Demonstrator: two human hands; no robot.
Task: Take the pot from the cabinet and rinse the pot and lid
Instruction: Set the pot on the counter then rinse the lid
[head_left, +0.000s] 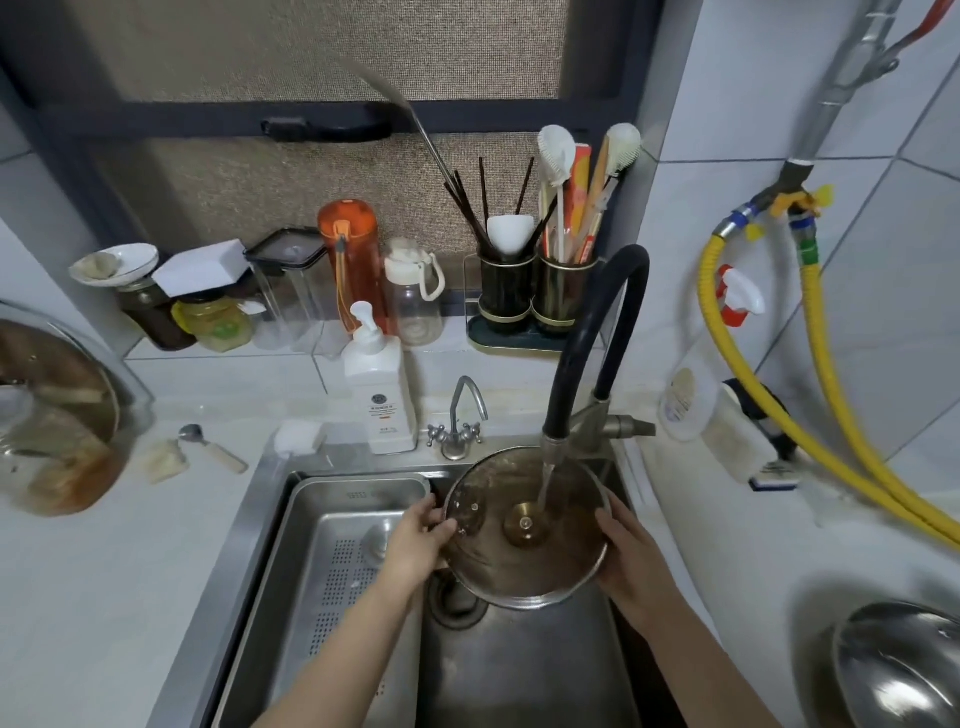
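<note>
Both hands hold the lid over the sink. The left hand curls its fingers around the lid's left rim, thumb lying on the glass; the right hand is wrapped over the right rim, fingers mostly behind it. The lid is a round disc of brownish see-through glass with a steel band around the edge and a brass-coloured knob at its middle, facing the person and tilted slightly up at the far side.

A thin stream from the tap, a black bendy hose with a metal nozzle, lands just right of the knob, so the lid rinse looks to be the step in hand. The next move likely calls for turning or tipping the lid so water reaches the whole face and the underside, with a firm grip, since wet glass and smooth steel are slippery.

The sink is brushed steel; a perforated steel tray sits in its left half. A shiny steel pot stands on the white desk at the near right, apart from the sink; whether it is already rinsed I cannot tell. A white pump bottle stands behind the sink.
</note>
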